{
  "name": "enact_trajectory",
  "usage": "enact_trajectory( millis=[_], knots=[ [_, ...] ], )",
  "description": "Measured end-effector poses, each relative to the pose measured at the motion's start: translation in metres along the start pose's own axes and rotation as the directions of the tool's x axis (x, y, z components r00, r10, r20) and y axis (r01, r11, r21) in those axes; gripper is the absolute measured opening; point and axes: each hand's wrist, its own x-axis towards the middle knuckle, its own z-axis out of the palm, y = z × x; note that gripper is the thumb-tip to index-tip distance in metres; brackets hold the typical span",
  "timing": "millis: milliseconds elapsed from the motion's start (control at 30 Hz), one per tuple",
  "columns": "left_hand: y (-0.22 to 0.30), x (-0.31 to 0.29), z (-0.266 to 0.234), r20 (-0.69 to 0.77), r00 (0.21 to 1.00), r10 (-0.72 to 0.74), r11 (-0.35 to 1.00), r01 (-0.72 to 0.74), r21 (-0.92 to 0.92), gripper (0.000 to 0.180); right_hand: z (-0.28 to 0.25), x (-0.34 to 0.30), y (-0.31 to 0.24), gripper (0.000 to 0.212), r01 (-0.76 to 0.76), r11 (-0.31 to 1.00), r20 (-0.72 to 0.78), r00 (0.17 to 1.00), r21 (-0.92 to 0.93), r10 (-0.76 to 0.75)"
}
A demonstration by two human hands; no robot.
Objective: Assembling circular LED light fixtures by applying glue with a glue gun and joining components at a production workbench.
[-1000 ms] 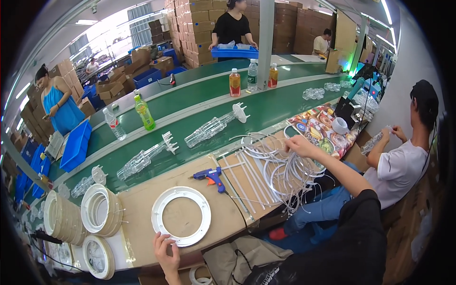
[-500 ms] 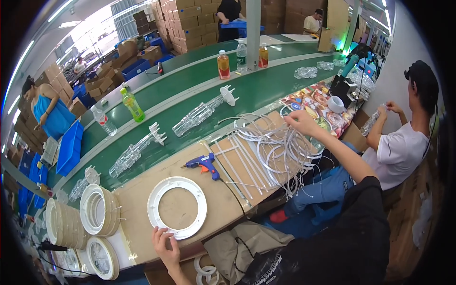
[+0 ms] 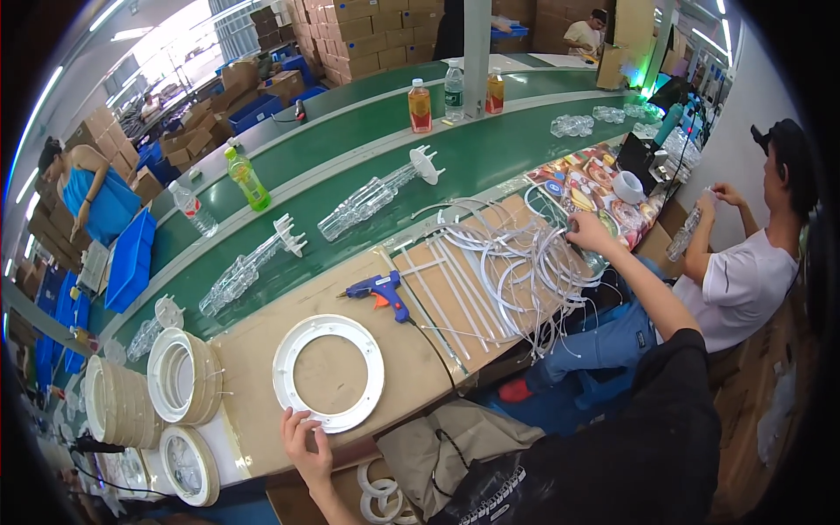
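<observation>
one white ring [image 3: 285, 374] beside left hand [image 3: 306, 446]

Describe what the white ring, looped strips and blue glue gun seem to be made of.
White ring: probably moulded plastic, smooth with a soft sheen. Looped strips: likely flexible plastic, since they curl in loose coils, though rubber is possible. Blue glue gun: apparently hard plastic, judging by its even colour.

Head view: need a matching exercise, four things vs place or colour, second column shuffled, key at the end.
Things
1. glue gun
2. left hand
3. right hand
4. white roll

Place or colour
A. at the tangle of white strips
B. on the colourful patterned sheet
C. at the near rim of the lone white ring
D. blue with an orange trigger

Pairs: 1-D, 2-C, 3-A, 4-B
</observation>
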Motion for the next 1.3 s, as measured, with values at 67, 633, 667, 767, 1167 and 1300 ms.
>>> enact_trajectory(
  millis=[67, 633, 667, 767, 1167, 1300],
  knots=[
    [0.001, -0.001, 0.001, -0.001, 1.000, -0.002, 1.000, 0.002, 0.003, 0.008, 0.005, -0.001, 0.002, 0.032, -0.069, 0.996, -0.011, 0.998, 0.063, 0.070],
    [0.001, 0.000, 0.000, 0.012, 1.000, 0.026, 1.000, -0.026, 0.001, 0.010, -0.052, 0.011, -0.016, 0.023, -0.193, 0.828, -0.153, 0.936, 0.527, 0.316],
    [0.000, 0.000, 0.000, 0.008, 0.999, 0.031, 0.999, -0.032, 0.006, 0.009, -0.064, 0.013, -0.017, 0.021, -0.096, 0.768, -0.214, 0.932, 0.633, 0.293],
    [0.004, 0.002, 0.003, 0.005, 0.999, 0.039, 0.999, -0.039, 0.002, 0.008, -0.100, 0.022, -0.027, 0.019, 0.103, 0.652, -0.366, 0.887, 0.751, 0.282],
    [0.005, 0.004, 0.001, -0.002, 0.998, 0.058, 0.998, -0.058, 0.012, 0.008, -0.199, 0.043, -0.101, 0.015, 0.517, 0.785, -0.746, 0.658, 0.342, -0.108],
    [0.010, 0.006, 0.002, -0.007, 0.998, 0.061, 0.998, -0.061, 0.013, 0.007, -0.206, 0.052, -0.119, 0.016, 0.393, 0.859, -0.329, 0.900, 0.327, -0.287]
  ],
)
